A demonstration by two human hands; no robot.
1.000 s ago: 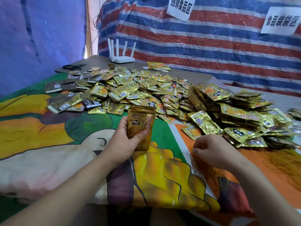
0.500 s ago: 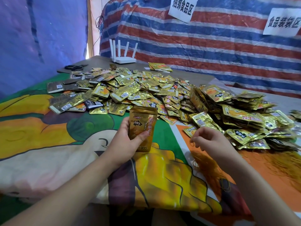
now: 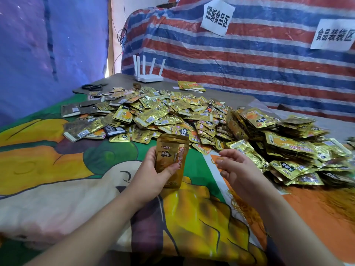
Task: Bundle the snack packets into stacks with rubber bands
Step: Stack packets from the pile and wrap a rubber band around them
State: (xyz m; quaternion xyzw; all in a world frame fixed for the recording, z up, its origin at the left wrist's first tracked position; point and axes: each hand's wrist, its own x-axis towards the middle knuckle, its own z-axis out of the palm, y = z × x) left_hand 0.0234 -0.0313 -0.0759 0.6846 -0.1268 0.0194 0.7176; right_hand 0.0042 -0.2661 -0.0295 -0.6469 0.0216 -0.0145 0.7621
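Both forearms run in from the bottom edge, cut off below the elbow. The left hand (image 3: 153, 175) grips a stack (image 3: 171, 160) of gold packets upright, thumb across the front and fingers curled behind, so only the front packet's face shows and the count cannot be told. Just right of the stack, the right hand (image 3: 238, 169) is raised off the cloth (image 3: 57, 189), fingers loosely spread toward the stack. A thin orange loop, likely a rubber band (image 3: 219, 161), seems to hang about its fingertips, too faint to be sure. Below that hand, a tangle of bands (image 3: 244, 210) lies on the cloth, partly hidden by the wrist. Beyond both hands, a wide pile (image 3: 172, 114) of loose packets spreads out; right of the right hand lie bundles (image 3: 288, 146), their bindings hard to make out. Farthest off stands a router (image 3: 148, 73) before a striped tarp (image 3: 249, 64).
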